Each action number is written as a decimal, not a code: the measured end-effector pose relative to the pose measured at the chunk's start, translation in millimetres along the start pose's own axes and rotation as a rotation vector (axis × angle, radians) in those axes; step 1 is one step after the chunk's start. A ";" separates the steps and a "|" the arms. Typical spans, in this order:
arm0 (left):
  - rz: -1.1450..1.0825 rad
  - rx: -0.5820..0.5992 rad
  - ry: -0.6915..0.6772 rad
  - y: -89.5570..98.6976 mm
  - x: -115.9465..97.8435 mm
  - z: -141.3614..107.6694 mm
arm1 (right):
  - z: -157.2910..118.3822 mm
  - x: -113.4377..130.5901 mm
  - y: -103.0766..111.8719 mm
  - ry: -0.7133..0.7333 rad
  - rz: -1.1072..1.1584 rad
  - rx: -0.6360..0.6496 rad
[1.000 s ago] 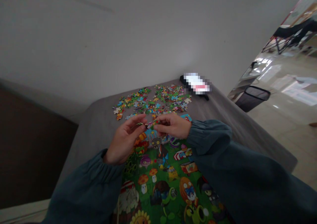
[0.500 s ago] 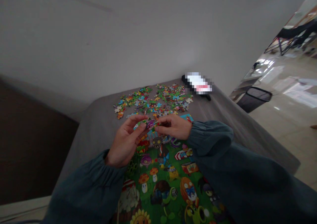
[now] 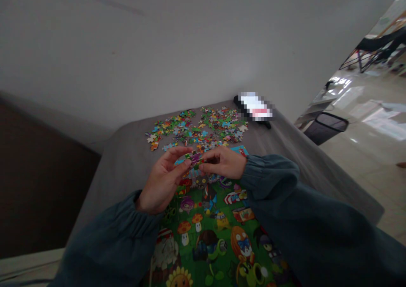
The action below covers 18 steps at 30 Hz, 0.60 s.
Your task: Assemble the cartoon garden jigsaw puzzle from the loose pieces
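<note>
Both my hands are raised above the jigsaw, holding a small bunch of colourful jigsaw pieces (image 3: 195, 159) between their fingertips. My left hand (image 3: 163, 181) pinches them from the left, and my right hand (image 3: 223, 162) grips them from the right. Below my hands lies a partly hidden assembled jigsaw (image 3: 209, 232) with cartoon plants and zombies on a green background. Beyond it, a wide spread of loose jigsaw pieces (image 3: 199, 130) lies on the grey cloth. My dark teal sleeves cover much of the lower picture.
A grey cloth-covered table (image 3: 123, 173) stands against a white wall. A black object with a pixelated top (image 3: 255, 106) lies at its far edge. To the right, a dark wastebasket (image 3: 325, 127) stands on the shiny floor, with a folding chair (image 3: 361, 56) farther off.
The held pieces have turned, showing more of their coloured faces. My left fingers have shifted around them, and the view has drifted slightly.
</note>
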<state>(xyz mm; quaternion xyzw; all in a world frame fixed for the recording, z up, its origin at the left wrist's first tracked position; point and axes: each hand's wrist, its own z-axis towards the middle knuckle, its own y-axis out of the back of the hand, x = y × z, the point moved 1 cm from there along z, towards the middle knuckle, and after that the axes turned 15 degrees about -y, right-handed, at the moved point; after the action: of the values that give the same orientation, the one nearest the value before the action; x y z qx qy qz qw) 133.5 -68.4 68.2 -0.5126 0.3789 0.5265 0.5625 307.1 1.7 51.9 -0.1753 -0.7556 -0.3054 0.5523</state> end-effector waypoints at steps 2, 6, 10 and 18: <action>-0.037 -0.014 0.004 1.1 0.6 0.9 | -0.3 -0.3 0.1 -0.007 0.013 -0.003; -0.059 -0.044 -0.014 3.1 0.6 2.9 | -1.0 -0.3 0.9 -0.021 0.056 -0.027; 0.015 -0.024 -0.039 3.1 1.4 2.3 | -1.1 1.0 2.0 -0.014 0.023 -0.045; 0.179 0.049 -0.148 5.0 10.3 2.2 | -4.2 2.6 -6.5 0.028 -0.208 -0.127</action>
<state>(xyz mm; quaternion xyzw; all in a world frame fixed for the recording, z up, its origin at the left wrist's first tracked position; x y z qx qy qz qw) 130.0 -64.6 57.8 -0.4224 0.3933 0.6017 0.5522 305.4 -6.1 53.4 -0.1262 -0.7411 -0.4109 0.5157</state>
